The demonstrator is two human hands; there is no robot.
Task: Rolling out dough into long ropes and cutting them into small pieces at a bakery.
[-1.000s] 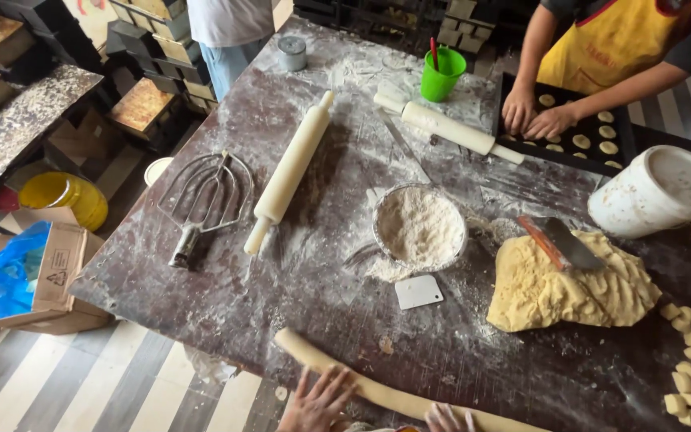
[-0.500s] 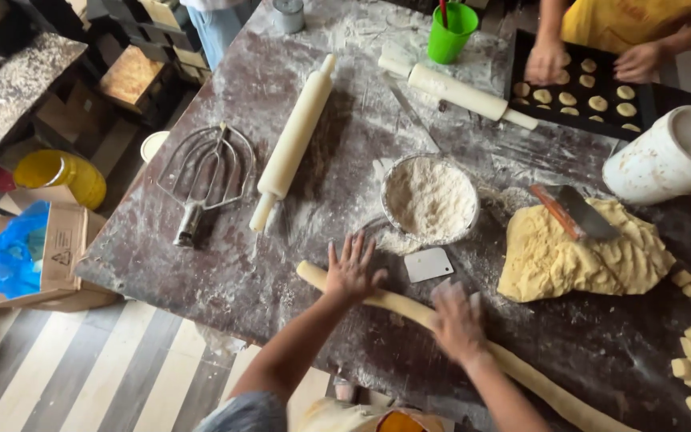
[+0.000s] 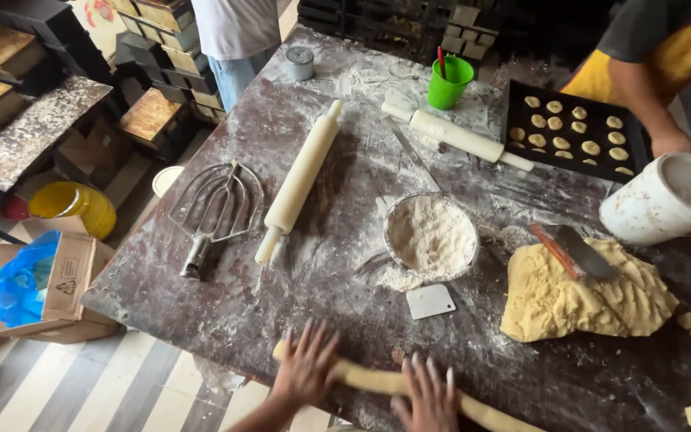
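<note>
Both hands have pulled back toward the near edge of the bench (image 3: 201, 264): left hand (image 3: 307, 370) and right hand (image 3: 428, 394) lie flat, fingers spread, on the dough rope (image 3: 377, 382), pressing not clasping. Rolling continues. Flour bowl (image 3: 431, 236) and white scraper (image 3: 430, 302) sit beyond it.

I see a long, pale yellow dough rope (image 3: 377, 382) lying flat along the near edge of the floured dark worktop (image 3: 345, 264), running rightward.
</note>
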